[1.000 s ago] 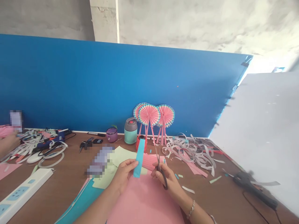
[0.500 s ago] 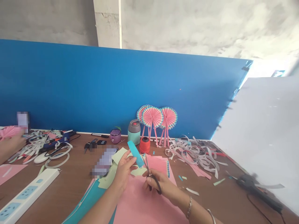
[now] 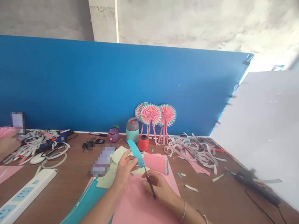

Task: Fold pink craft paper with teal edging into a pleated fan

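Note:
Between the fingers of my left hand point(image 3: 125, 169) is a strip of blue paper point(image 3: 135, 151), held up at a slant. My right hand point(image 3: 157, 186) grips dark-handled scissors point(image 3: 151, 187), whose blades meet the strip's lower right edge. Beneath both hands lies pink paper point(image 3: 144, 205), with a pleated pink sheet point(image 3: 156, 163) edged in blue just behind. Pale green paper point(image 3: 105, 179) and a larger blue sheet point(image 3: 87, 199) are by my left forearm.
Finished paper fans point(image 3: 151, 115) lean on the blue partition, behind a red spool point(image 3: 143, 143) and a teal flask point(image 3: 132, 132). Curled paper strips point(image 3: 191, 151) and a glue gun point(image 3: 254, 186) are to the right. A power strip point(image 3: 28, 194) and another person's hand point(image 3: 10, 144) are left.
The scissors have turned so their handles appear edge-on, and the blades are now at the blue strip's edge. The strip has tilted and bent a little. The whole view has shifted slightly.

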`<action>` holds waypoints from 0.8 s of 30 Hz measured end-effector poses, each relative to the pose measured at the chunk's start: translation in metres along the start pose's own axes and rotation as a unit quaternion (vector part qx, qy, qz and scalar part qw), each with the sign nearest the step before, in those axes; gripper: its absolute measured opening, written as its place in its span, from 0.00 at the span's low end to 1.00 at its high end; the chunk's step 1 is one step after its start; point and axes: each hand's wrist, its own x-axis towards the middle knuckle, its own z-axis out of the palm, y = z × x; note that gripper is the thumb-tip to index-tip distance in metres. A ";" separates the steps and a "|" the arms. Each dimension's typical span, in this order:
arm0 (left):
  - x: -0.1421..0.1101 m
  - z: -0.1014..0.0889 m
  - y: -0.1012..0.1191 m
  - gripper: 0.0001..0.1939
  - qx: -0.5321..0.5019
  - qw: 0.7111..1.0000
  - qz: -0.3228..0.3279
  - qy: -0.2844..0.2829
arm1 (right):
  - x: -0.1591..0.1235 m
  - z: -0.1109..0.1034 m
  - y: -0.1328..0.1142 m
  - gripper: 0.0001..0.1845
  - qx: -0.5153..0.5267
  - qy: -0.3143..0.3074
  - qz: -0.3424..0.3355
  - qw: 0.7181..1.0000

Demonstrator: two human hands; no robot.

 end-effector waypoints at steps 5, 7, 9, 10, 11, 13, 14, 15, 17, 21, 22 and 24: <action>0.000 -0.001 -0.001 0.37 0.025 1.000 -0.006 0.006 | -0.001 0.001 -0.002 0.19 0.000 0.002 -0.010 1.000; 0.000 -0.001 -0.001 0.37 0.027 0.999 -0.013 0.011 | -0.001 0.001 -0.002 0.19 0.001 0.002 -0.006 1.000; 0.000 -0.001 0.000 0.37 0.025 0.999 -0.016 0.014 | -0.001 0.001 -0.002 0.19 0.000 0.002 -0.003 1.000; 0.000 -0.001 0.000 0.37 0.022 1.000 -0.016 0.014 | -0.001 0.001 -0.002 0.18 -0.001 0.001 -0.002 1.000; 0.000 -0.001 0.000 0.37 0.019 1.000 -0.015 0.013 | -0.001 0.001 -0.001 0.18 -0.002 0.001 -0.003 1.000; 0.000 0.000 0.001 0.37 0.015 1.000 -0.013 0.011 | -0.001 0.000 0.000 0.19 -0.003 0.001 -0.007 1.000; 0.000 0.000 0.001 0.37 0.014 1.000 -0.013 0.011 | -0.001 0.000 0.000 0.19 -0.003 0.000 -0.010 1.000; 0.000 0.000 0.001 0.37 0.013 1.000 -0.012 0.011 | 0.000 0.000 0.000 0.19 -0.003 0.000 -0.012 1.000; 0.000 0.001 0.002 0.37 0.012 1.000 -0.013 0.014 | -0.001 -0.001 0.000 0.19 -0.004 0.000 -0.013 1.000; 0.000 0.002 0.002 0.36 0.012 1.000 -0.017 0.016 | -0.001 -0.002 0.002 0.18 -0.006 0.001 -0.010 1.000; 0.000 0.001 0.002 0.36 0.013 1.000 -0.017 0.015 | 0.000 -0.002 0.002 0.18 -0.005 0.001 -0.008 1.000; 0.000 0.001 0.002 0.36 0.013 1.000 -0.016 0.013 | 0.000 -0.003 0.003 0.19 -0.005 0.002 -0.005 1.000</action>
